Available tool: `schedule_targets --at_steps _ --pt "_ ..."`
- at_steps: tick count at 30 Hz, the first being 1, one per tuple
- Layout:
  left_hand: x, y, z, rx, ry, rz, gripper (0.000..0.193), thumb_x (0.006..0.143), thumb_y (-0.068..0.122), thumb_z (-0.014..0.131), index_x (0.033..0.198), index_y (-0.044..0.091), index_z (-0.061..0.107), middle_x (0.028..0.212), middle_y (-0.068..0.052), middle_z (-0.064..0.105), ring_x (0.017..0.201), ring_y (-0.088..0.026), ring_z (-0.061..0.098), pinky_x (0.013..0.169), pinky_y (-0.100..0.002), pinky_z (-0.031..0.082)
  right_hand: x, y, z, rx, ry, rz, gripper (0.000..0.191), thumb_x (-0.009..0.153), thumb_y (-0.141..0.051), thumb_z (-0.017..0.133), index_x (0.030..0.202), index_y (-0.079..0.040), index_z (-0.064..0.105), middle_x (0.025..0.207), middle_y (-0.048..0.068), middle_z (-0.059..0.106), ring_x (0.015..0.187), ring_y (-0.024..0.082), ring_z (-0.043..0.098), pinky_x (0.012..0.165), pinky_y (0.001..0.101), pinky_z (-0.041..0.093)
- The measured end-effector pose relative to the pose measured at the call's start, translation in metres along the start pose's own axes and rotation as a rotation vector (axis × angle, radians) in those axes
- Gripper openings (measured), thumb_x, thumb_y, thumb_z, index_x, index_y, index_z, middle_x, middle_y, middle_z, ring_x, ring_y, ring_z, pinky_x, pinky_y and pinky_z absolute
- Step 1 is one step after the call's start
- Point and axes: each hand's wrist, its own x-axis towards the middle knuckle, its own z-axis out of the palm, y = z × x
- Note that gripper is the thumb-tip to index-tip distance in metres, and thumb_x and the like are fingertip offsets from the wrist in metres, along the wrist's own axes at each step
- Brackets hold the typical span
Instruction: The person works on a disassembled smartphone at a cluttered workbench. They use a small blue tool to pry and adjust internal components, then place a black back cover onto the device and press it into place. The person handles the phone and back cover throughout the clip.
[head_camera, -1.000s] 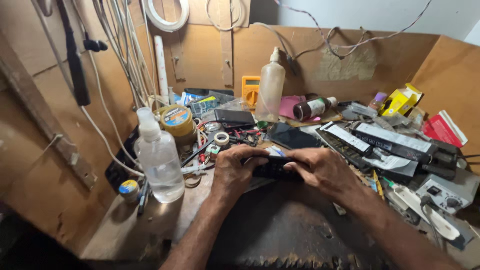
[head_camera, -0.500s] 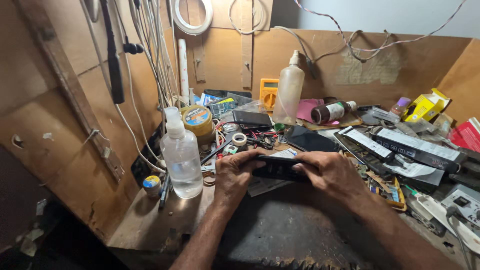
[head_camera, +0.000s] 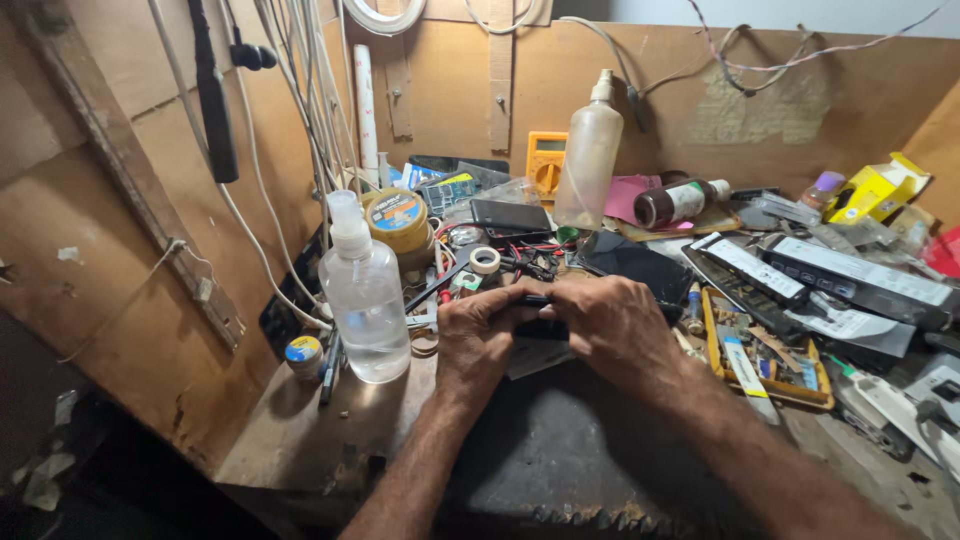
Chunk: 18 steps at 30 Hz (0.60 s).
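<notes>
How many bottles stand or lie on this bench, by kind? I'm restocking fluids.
Clear plastic bottle left of the left hand: 1
Tall translucent squeeze bottle at the back wall: 1
Dark brown bottle lying on its side: 1
Total: 3

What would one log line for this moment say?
left hand: shut on small dark device | right hand: shut on it | clear bottle: left of hands

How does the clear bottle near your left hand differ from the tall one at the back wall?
The clear bottle stands at the front beside the left hand and looks squat and see-through. The tall bottle stands further back, slimmer and cloudier, with a narrow nozzle. Both are upright plastic bottles.
</notes>
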Motion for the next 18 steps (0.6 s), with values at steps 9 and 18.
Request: schedule_targets --at_steps 9,18 --pt "0.002 -0.003 0.004 -0.189 -0.003 -0.220 0.021 0.087 0.001 0.074 0.106 0.008 0.080 0.088 0.000 0.080 0.078 -0.005 0.068 0.068 -0.023 0.054 -0.005 -0.001 -0.011 0.385 0.140 0.005 0.018 0.087 -0.012 0.073 0.104 -0.006 0.073 0.091 0.015 0.075 0.082 0.031 0.075 0.069 0.0391 0.057" --pt "0.003 -0.013 0.009 -0.257 0.049 -0.078 0.018 0.087 -0.002 0.076 0.103 0.004 0.082 0.093 -0.001 0.080 0.084 -0.005 0.070 0.079 -0.022 0.058 -0.002 -0.005 -0.008 0.411 0.140 0.063 0.012 0.088 -0.009 0.072 0.098 -0.005 0.073 0.086 0.016 0.074 0.076 0.028 0.076 0.065 0.0377 0.055"
